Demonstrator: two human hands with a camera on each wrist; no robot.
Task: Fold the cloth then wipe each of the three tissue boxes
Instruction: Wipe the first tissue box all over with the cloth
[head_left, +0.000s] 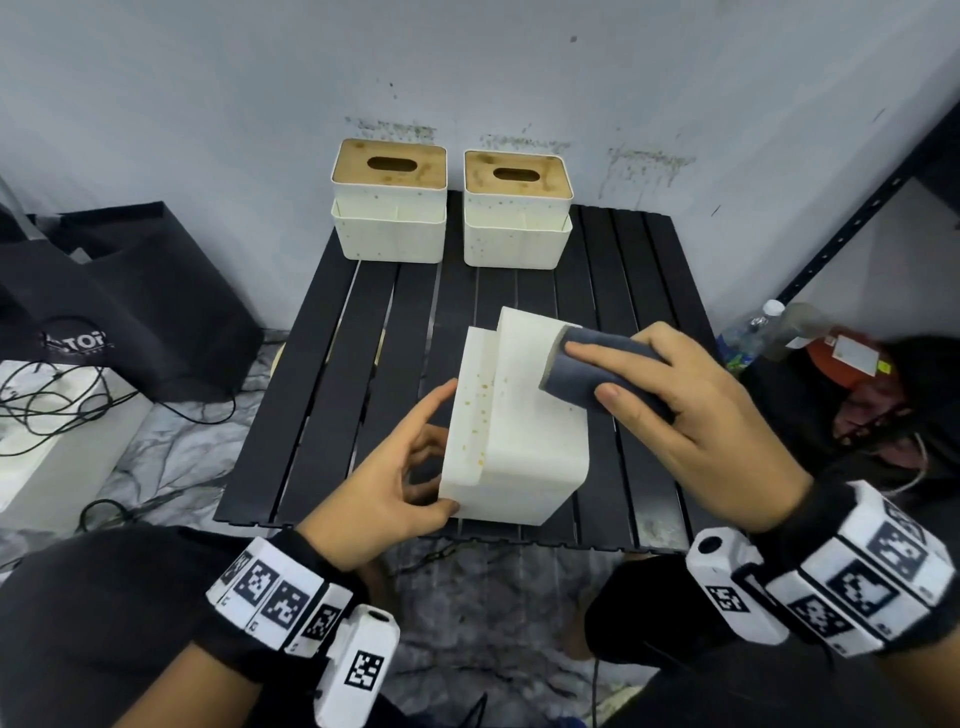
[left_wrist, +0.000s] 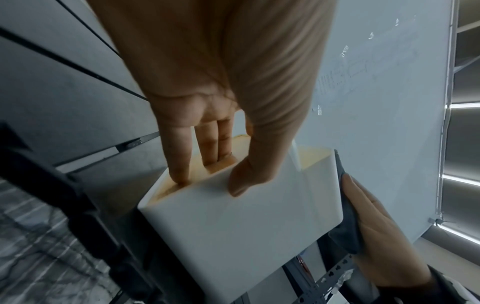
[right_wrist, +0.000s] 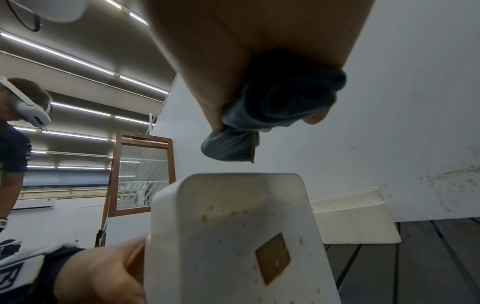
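A white tissue box (head_left: 524, 441) lies tipped on its side in the middle of the black slatted table (head_left: 322, 395), with brownish specks on its upper face. My left hand (head_left: 441, 447) grips it from the left. The thumb is on the near white face and the fingers (left_wrist: 179, 164) reach onto the wooden lid. My right hand (head_left: 592, 371) holds a folded grey-blue cloth (head_left: 561, 387) against the box's upper right edge. In the right wrist view the cloth (right_wrist: 272, 109) hangs just above the speckled box (right_wrist: 233, 236). Two more wooden-lidded boxes (head_left: 389, 208) (head_left: 517, 213) stand upright at the back.
A black bag (head_left: 130, 291) and loose cables (head_left: 41, 400) lie on the floor to the left. Bottles (head_left: 769, 327) and a metal shelf post (head_left: 857, 208) are on the right. The wall stands close behind the back boxes. Another person wearing a headset (right_wrist: 23, 115) shows in the right wrist view.
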